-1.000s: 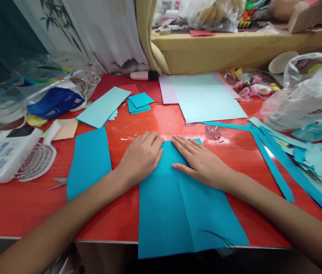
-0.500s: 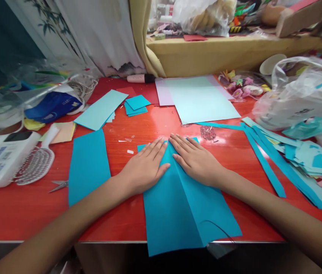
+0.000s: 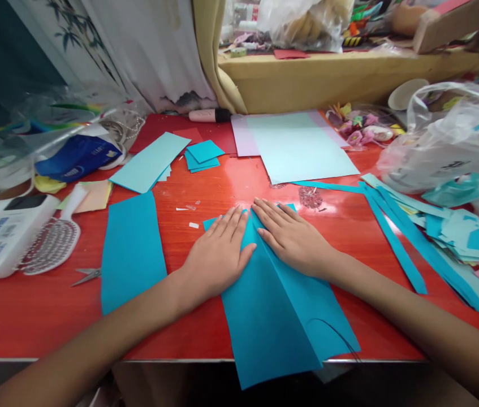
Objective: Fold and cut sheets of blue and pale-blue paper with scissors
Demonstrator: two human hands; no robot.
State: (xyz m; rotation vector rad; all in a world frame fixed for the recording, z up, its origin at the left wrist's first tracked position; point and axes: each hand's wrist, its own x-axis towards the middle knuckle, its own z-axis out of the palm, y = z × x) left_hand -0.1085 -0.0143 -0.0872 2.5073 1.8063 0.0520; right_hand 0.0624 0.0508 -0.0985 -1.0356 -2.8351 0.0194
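A creased sheet of blue paper (image 3: 264, 316) lies under both palms, its near end sticking out past the table's front edge. My left hand (image 3: 220, 254) rests flat on the left half of its far end, fingers stretched out. Just across the crease, my right hand (image 3: 292, 234) lies flat on the right half, fingers extended. The left panel stands raised along the crease near the front. On the right panel is a thin dark strand (image 3: 335, 328). Left of my left hand lies another blue paper piece (image 3: 133, 249), partly covered by my forearm.
Small scissors (image 3: 87, 276) poke out beside the left paper, near a white hairbrush (image 3: 55, 243). Folded blue squares (image 3: 204, 151) and large pale sheets (image 3: 307, 147) lie farther back. Blue strips (image 3: 426, 249), paper scraps (image 3: 472, 232) and a plastic bag (image 3: 443, 135) crowd the right side.
The near end of the creased paper has swung to the right, and its left panel has risen more. My left hand has shifted slightly; my right hand stays in place.
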